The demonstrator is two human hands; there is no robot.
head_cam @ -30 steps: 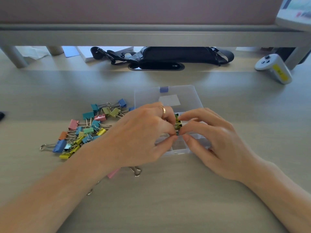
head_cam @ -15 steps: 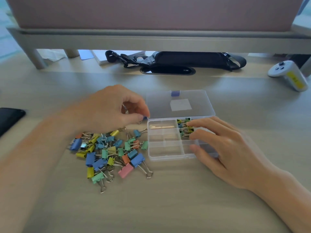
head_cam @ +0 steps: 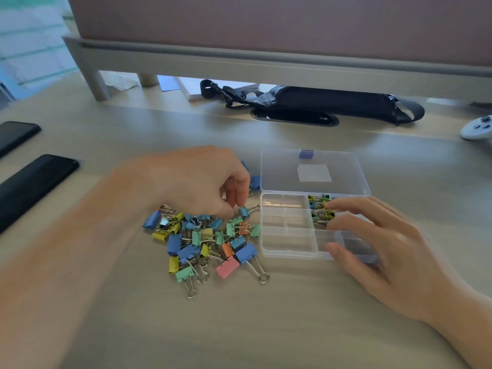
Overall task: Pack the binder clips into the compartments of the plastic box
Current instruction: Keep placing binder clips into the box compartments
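The binder clips lay heaped just left of the plastic box, a few already in its far-right compartments. Light, stiff and slippery, I judged: best pinched across the coloured body. My left hand curled its fingers close over the heap; pinching or not, I couldn't tell. My right hand lay spread on the box.
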